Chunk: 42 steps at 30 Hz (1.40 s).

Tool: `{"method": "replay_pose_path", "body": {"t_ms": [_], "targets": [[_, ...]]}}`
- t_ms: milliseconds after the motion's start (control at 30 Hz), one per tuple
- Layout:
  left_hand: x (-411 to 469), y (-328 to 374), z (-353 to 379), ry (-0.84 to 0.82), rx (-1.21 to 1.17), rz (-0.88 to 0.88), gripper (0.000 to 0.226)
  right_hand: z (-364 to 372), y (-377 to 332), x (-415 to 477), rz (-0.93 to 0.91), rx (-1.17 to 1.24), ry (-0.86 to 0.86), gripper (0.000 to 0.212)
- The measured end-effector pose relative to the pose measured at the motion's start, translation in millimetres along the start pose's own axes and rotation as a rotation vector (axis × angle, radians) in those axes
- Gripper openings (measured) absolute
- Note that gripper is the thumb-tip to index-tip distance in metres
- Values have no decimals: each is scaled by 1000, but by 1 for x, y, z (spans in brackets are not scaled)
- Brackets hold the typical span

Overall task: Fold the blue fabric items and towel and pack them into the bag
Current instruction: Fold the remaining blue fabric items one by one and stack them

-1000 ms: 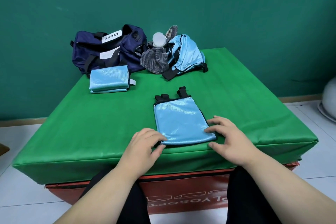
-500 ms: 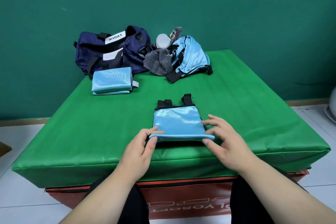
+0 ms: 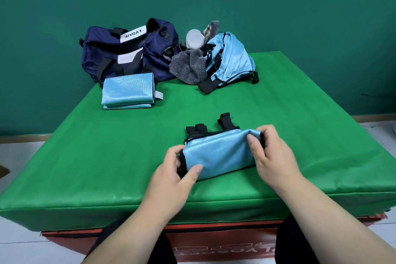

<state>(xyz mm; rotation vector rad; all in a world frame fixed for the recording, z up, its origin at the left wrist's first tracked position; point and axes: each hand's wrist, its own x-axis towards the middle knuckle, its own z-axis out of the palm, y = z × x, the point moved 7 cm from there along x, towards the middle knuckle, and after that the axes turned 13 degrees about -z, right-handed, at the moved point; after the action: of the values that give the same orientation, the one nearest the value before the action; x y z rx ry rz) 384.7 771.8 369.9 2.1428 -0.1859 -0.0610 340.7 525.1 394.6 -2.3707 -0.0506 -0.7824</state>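
The blue fabric item [image 3: 218, 156] has been lifted from flat, its ends pinched by the left hand [image 3: 171, 180] and right hand [image 3: 273, 156]. A fold is judged underway.

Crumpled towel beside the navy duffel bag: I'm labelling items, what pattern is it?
The crumpled towel has fine grey and dark stripes; the head view shows it best.
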Motion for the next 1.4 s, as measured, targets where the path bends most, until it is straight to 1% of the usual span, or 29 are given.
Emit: {"method": "replay_pose_path", "body": {"t_ms": [67, 167, 300, 400, 500, 567, 600, 633, 700, 767, 800, 867, 900, 933, 967, 1000, 1033, 1100, 1133, 1233, 1267, 1333, 1367, 1400], "targets": [[6, 2, 2, 35, 9, -3, 42, 9, 3, 10, 57, -39, -43, 22], [17, 9, 2, 72, 33, -30, 52, 20, 11, 23, 146, -123, -106, 25], [33, 17, 1, 65, 185, -96, 49, 25, 24, 37, 267, -255, -156, 30], [36, 23, 1, 60, 335, -111, 47, 29, 27, 41, 306, -289, -181, 28], [34, 26, 0, 121, 541, -46, 49, 29, 26, 42, 311, -294, -154, 26], [30, 33, -2, 200, 565, 92, 50, 30, 27, 42, 314, -299, -154, 27], [28, 37, 2, 191, 555, 165, 52, 31, 28, 42, 318, -300, -159, 28], [25, 40, 9, 135, 576, 229, 54, 32, 29, 42, 317, -295, -160, 28], [20, 42, 32, -47, 698, 297, 64, 31, 27, 43, 276, -295, -125, 27], [19, 33, 49, -161, 815, 274, 72, 25, 21, 43, 203, -304, -69, 33], [20, 27, 54, -181, 856, 260, 74, 24, 13, 43, 131, -308, -50, 36], [21, 24, 57, -214, 889, 232, 74, 29, -10, 39, -73, -322, -51, 30], [21, 23, 58, -211, 891, 234, 75, 37, -20, 35, -180, -337, -99, 27], [22, 22, 59, -209, 892, 241, 75, 47, -27, 28, -266, -357, -191, 30], [22, 20, 59, -202, 892, 247, 76, 60, -30, 21, -312, -364, -323, 39], [22, 20, 57, -203, 887, 243, 76, 68, -28, 16, -316, -360, -447, 50], [21, 20, 55, -207, 889, 237, 75, 71, -23, 13, -291, -335, -534, 61], [21, 18, 52, -226, 914, 216, 74, 69, -13, 10, -219, -278, -642, 79], [20, 17, 51, -235, 918, 200, 75, 67, -8, 9, -203, -282, -668, 85], [21, 14, 45, -224, 907, 161, 82, 61, 5, 8, -136, -303, -674, 107], [21, 11, 43, -216, 904, 144, 83, 59, 7, 7, -101, -300, -674, 104], [21, 6, 36, -192, 896, 96, 83, 56, 11, 7, -51, -305, -685, 82], [21, 4, 32, -176, 891, 65, 82, 54, 13, 7, -31, -317, -689, 74], [21, 2, 29, -160, 886, 34, 81, 51, 14, 7, -13, -330, -683, 75]]}}
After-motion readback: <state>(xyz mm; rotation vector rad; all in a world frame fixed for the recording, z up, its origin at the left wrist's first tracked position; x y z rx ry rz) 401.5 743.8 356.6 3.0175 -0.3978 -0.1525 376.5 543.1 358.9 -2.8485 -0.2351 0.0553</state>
